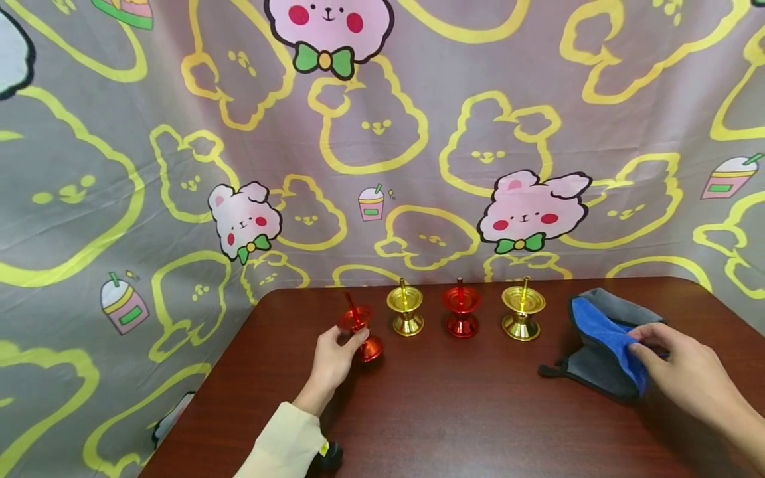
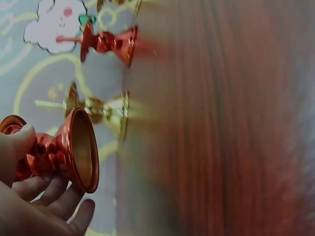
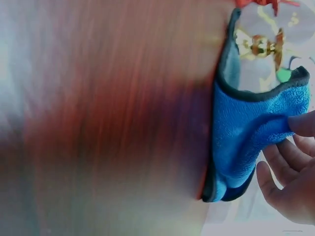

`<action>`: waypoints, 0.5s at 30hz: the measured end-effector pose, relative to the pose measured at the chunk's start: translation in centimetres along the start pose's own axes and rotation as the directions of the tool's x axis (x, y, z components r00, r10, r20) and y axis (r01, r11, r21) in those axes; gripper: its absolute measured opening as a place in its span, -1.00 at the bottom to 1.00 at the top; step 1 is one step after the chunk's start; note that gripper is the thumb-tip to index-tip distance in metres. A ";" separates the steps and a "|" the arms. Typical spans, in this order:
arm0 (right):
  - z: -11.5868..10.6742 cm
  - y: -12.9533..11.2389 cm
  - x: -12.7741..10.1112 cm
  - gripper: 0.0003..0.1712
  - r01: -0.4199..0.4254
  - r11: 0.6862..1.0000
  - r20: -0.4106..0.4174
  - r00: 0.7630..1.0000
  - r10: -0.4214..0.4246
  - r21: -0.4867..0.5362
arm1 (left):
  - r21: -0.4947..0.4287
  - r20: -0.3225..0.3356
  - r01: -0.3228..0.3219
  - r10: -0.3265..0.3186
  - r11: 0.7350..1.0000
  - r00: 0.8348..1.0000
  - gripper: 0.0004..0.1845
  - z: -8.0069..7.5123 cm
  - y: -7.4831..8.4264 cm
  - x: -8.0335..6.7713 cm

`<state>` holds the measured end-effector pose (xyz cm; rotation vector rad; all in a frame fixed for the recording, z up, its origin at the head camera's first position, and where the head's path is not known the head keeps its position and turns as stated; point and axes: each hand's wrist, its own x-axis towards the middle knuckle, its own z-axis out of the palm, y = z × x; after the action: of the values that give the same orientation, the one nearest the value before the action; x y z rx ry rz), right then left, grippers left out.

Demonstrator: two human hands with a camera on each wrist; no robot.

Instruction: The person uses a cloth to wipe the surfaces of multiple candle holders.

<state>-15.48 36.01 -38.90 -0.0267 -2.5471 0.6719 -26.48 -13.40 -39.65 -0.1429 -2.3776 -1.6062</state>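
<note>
In the head view my left hand (image 1: 333,360) grips a shiny red candle holder (image 1: 371,349) by its narrow waist, thumb in front. The holder leans, its thin stem pointing up and left; from the left wrist its hollow, gold-coloured base (image 2: 83,152) faces the camera. My right hand (image 1: 687,364) pinches a blue and grey cloth (image 1: 606,325) with dark edging between thumb and fingers. Part of this cloth stands folded up while its lower grey side spreads over the table. The blue fleecy face (image 3: 251,123) shows in the right wrist view.
Along the back of the brown table (image 1: 454,411) stand a gold candle holder (image 1: 408,322), a red candle holder (image 1: 461,323) and another gold candle holder (image 1: 522,325), all upright. Behind them hangs a patterned curtain (image 1: 430,166). A small black object (image 1: 331,458) sits by the left sleeve.
</note>
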 end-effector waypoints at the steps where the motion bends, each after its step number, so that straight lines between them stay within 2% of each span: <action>1: -0.1 -0.2 -0.2 -0.91 -0.001 1.000 -0.010 1.000 0.001 0.007 | -0.003 0.016 -0.021 0.021 1.000 1.000 -0.81 0.0 0.2 -0.3; 4: -0.4 -1.0 -0.9 -0.89 -0.009 0.999 -0.028 1.000 0.010 0.038 | -0.015 0.071 -0.083 0.084 0.996 0.994 -0.78 0.0 1.0 -1.2; 7: -0.6 -2.2 -1.4 -0.88 -0.012 0.998 -0.053 0.998 0.015 0.062 | -0.034 0.122 -0.116 0.119 0.993 0.985 -0.76 0.2 1.7 -2.2; 12: -0.9 -4.3 -1.9 -0.83 0.023 0.994 -0.100 0.995 -0.012 0.109 | -0.086 0.193 -0.134 0.148 0.987 0.970 -0.73 0.8 3.2 -3.7; 15: -1.0 -5.6 -2.2 -0.80 0.072 0.988 -0.130 0.990 -0.054 0.138 | -0.126 0.235 -0.141 0.168 0.982 0.957 -0.71 1.5 4.1 -4.3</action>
<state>-12.50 31.23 -36.50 0.0581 -2.3634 0.7998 -21.65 -10.13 -37.71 -0.5657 -2.3827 -1.7280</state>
